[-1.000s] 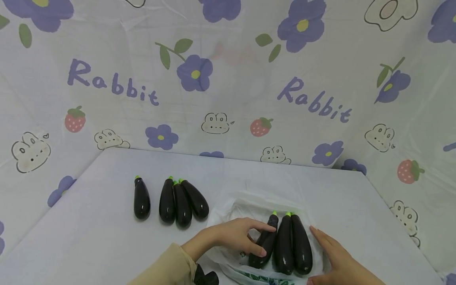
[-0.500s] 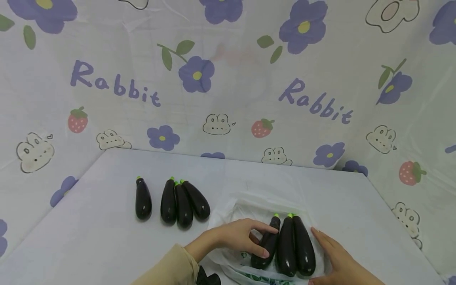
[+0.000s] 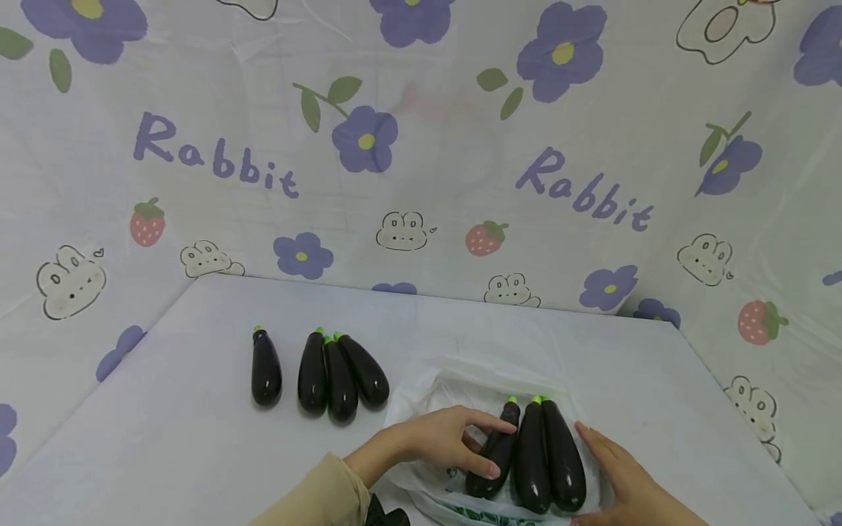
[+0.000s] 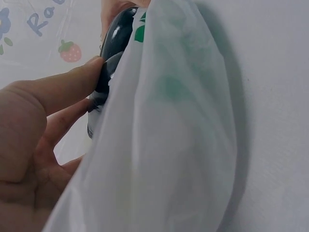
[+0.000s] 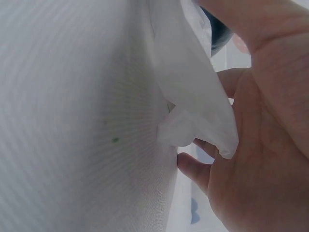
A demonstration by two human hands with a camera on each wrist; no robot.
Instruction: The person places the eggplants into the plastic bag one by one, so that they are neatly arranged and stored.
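Observation:
Three glossy black eggplants lie side by side in a white plastic bag (image 3: 454,387) in the head view. My left hand (image 3: 434,440) holds the leftmost eggplant (image 3: 503,447), thumb on its near side and forefinger by its neck. The middle eggplant (image 3: 531,460) and right eggplant (image 3: 563,460) lean together. At the bag's right side is my right hand (image 3: 621,478), its fingers extended along the plastic. In the left wrist view the bag (image 4: 169,145) hides much of the eggplants. The right wrist view shows loose bag plastic (image 5: 193,87) against my fingers and palm.
On the white table (image 3: 197,453), a single eggplant (image 3: 266,372) lies at the left. Beside it is a group of three eggplants (image 3: 340,383). A patterned curtain (image 3: 421,146) hangs behind the table. A black object (image 3: 388,515) shows below my left sleeve.
The head view has shifted slightly, so everything appears a little lower and to the right. Both hands stay in the same place about the bag and eggplants.

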